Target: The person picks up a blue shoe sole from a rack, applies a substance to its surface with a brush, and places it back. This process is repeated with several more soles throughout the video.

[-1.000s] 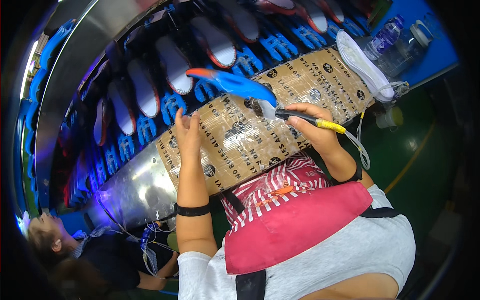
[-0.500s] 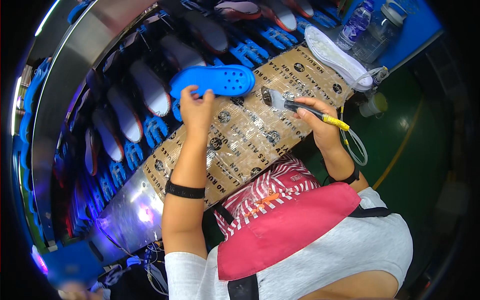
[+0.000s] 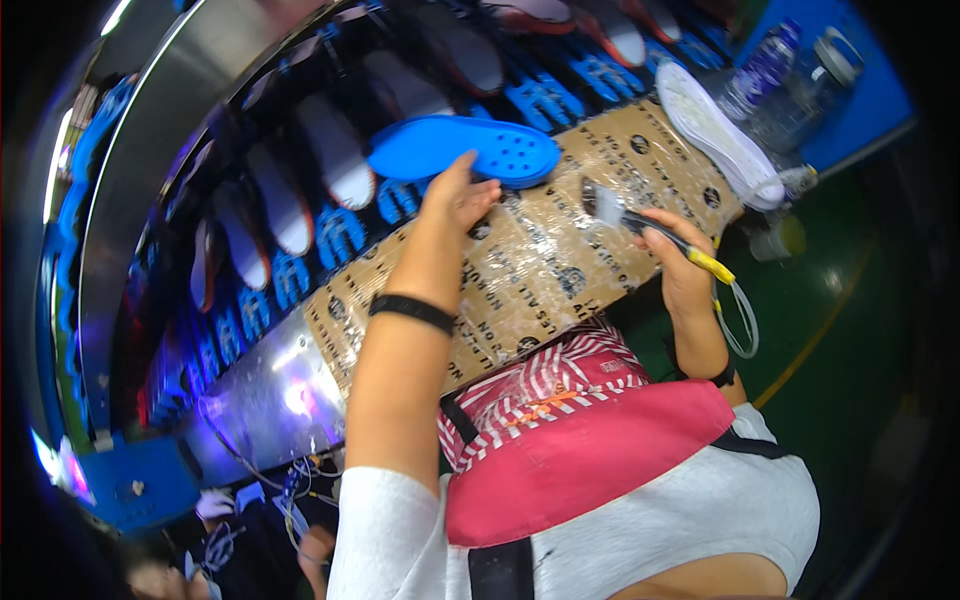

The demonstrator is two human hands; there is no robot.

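A blue shoe sole (image 3: 430, 145) with a cluster of holes lies at the far edge of a cardboard-covered board. My left hand (image 3: 462, 197) is at its near edge, fingers apart, one finger overlapping the blue surface; contact is hard to make out. To the right, my right hand (image 3: 682, 262) is closed round the black handle of a brush (image 3: 612, 212). Its pale head, dark at the tip, hangs over the board. A yellow sleeve and a clear hose trail from the handle's back end.
The board (image 3: 540, 290) is wrapped in shiny tape. Beyond it, a rack holds several shoe uppers (image 3: 345, 165) and blue clamp-like holders (image 3: 340, 235). At right are a white sole (image 3: 715, 140), a bottle (image 3: 765, 70) and a clear jug (image 3: 815, 90).
The view has shifted, moving the whole scene rightward. My left hand has slid right along the blue sole, its fingers spreading. My right hand keeps its hold on the brush.
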